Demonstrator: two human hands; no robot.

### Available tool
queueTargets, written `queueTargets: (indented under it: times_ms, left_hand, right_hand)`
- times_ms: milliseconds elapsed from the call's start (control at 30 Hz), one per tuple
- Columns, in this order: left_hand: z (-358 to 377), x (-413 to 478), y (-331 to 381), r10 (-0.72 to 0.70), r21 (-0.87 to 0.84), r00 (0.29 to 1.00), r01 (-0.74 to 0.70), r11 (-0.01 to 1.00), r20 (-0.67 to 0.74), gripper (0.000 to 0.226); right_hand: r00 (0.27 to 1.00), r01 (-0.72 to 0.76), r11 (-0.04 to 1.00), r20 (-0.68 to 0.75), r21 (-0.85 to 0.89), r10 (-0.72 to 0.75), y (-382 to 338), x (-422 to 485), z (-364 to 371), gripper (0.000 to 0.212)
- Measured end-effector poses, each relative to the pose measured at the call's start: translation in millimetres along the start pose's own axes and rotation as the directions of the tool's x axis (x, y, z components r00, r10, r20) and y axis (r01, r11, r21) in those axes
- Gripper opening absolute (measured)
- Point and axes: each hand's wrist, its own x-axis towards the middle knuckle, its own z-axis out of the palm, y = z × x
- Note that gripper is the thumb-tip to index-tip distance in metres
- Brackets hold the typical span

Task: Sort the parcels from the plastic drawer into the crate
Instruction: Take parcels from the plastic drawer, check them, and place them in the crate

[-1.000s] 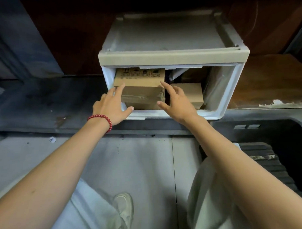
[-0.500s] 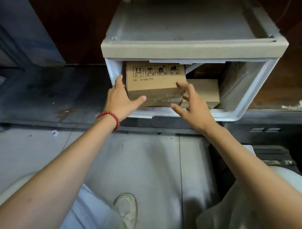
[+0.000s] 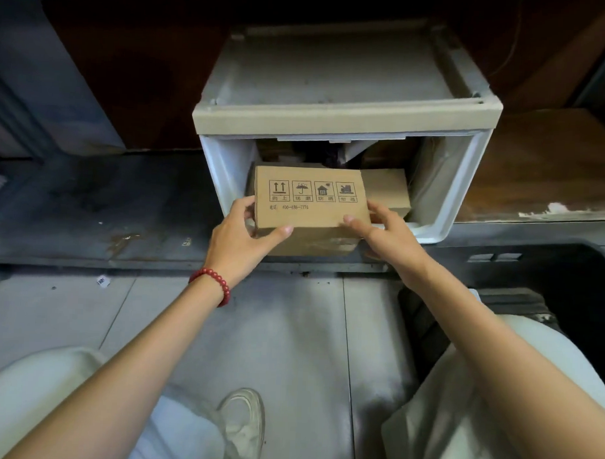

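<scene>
A brown cardboard parcel (image 3: 310, 204) with black handling symbols printed on top sticks halfway out of the white plastic drawer unit (image 3: 346, 122). My left hand (image 3: 241, 235), with a red bead bracelet at the wrist, grips its left end, thumb on top. My right hand (image 3: 385, 232) grips its right end. A second plain cardboard parcel (image 3: 386, 191) lies inside the drawer, behind and to the right. A dark plastic crate (image 3: 518, 302) shows at the right edge, mostly hidden by my right arm and knee.
The drawer unit stands on a low dark ledge (image 3: 89, 201) above a grey tiled floor (image 3: 290, 332). A brown wooden surface (image 3: 543, 176) lies to the right of the unit. My knees and a white shoe (image 3: 244, 423) fill the bottom.
Both hands have closed on the printed parcel and drawn it out of the drawer toward me, past the front lip. The plain parcel stayed in place.
</scene>
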Motion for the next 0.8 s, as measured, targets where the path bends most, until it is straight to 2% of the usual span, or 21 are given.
queueTargets:
  times_ms: [67,300,400,533,667,800]
  left_hand:
    - [-9,-9,3,-0.022,-0.013,1.0,0.023,1.0,0.019,0.071]
    - [-26,-36,12,0.002,-0.077,0.997,0.004,0.997,0.074,0.091]
    - [-22,-51,16,0.027,-0.15,0.998,-0.017,0.988,0.065,0.098]
    - [-24,-61,24,0.134,-0.133,0.989,-0.124,0.983,0.068,0.097]
    - [-24,-61,27,0.137,-0.151,0.99,-0.129,0.98,0.043,0.096]
    - [-33,-48,23,-0.053,-0.323,0.999,0.052,0.945,0.004,0.098]
  right_hand:
    - [1.0,-0.007,0.998,0.027,0.064,0.005,-5,-7,-2,0.051]
    - [0.997,-0.068,0.952,0.041,0.299,0.059,-9,-25,-8,0.043]
    - [0.991,-0.136,0.939,0.028,0.315,0.134,-8,-29,-12,0.038]
    - [0.971,-0.235,0.912,0.047,0.335,0.233,-10,-33,-17,0.036]
    - [0.988,-0.155,0.927,0.029,0.342,0.154,-16,-42,-18,0.032]
    - [0.999,-0.011,0.96,0.049,0.278,-0.003,-21,-48,-21,0.041]
